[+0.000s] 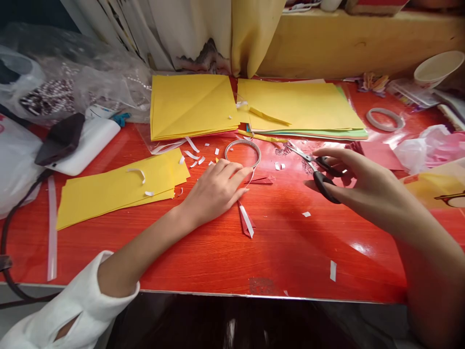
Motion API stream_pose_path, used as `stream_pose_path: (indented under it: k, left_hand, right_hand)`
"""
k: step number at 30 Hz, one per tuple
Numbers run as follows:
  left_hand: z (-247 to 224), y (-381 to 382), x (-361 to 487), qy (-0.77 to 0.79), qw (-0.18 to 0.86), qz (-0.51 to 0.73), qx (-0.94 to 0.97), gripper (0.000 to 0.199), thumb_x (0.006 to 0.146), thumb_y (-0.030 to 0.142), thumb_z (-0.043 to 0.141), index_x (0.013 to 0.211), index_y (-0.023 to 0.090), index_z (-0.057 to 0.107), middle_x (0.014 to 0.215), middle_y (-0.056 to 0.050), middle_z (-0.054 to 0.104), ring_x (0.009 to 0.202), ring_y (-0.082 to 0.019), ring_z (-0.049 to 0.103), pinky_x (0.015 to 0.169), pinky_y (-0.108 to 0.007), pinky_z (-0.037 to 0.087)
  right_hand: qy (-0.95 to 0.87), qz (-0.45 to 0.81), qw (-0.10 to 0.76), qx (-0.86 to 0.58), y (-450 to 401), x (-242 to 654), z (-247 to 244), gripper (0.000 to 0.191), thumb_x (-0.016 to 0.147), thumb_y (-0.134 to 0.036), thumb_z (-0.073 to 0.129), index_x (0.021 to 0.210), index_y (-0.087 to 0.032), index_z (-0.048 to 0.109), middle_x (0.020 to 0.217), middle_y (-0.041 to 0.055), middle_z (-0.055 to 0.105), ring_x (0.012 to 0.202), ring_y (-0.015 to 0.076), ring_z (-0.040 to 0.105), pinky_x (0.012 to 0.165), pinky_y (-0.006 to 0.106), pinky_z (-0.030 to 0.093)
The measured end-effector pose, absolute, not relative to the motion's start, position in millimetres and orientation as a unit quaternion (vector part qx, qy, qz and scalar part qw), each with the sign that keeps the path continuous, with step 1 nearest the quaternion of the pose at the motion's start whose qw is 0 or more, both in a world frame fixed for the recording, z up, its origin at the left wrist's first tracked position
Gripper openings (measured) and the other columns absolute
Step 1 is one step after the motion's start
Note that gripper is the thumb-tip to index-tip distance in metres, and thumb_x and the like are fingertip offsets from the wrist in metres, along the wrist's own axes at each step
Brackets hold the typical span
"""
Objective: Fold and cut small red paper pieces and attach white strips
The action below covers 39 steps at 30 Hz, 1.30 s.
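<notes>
My left hand (218, 191) rests on the red table, its fingertips pinched over a small folded red paper (244, 228). A white strip of tape lies along the paper's near end. Another red folded piece (267, 180) pokes out just right of these fingertips; whether the two are joined is hidden. Beyond the fingers sits a roll of tape (242, 144), with a thin strip running down from it toward them. My right hand (345, 174) grips black-handled scissors (308, 159), fingers in the loops. Their blades are slightly apart and point toward the yellow paper strip (265, 137).
Stacks of yellow sheets (192, 106) and mixed coloured sheets (305, 106) lie at the back. Cut yellow strips (119, 189) are at left, beside a white device (87, 145) and plastic bags. White scraps (192, 155) are scattered about. Another tape roll (385, 119) and red paper (381, 154) are right.
</notes>
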<state>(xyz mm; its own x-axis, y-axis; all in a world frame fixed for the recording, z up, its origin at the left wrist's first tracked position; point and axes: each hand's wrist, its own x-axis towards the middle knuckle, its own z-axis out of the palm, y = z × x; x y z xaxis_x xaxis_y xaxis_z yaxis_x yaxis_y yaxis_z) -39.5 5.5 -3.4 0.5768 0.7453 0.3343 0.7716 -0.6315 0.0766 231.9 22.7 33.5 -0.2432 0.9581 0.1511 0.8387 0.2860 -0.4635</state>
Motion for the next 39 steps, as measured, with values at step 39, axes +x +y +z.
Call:
stream_pose_path:
  k: [39]
  left_hand:
    - [12,3,-41,-0.321,0.275,-0.266,-0.866,0.008,0.086,0.014,0.047,0.081,0.017,0.053,0.073,-0.001,0.063,0.066,-0.013,0.057,0.078,-0.036,0.041]
  right_hand:
    - [-0.739,0.344,0.234,-0.529,13,206,40,0.037,0.083,-0.047,0.05,0.112,-0.025,0.057,0.113,0.0066,0.063,0.097,0.022,0.061,0.08,0.037,0.049]
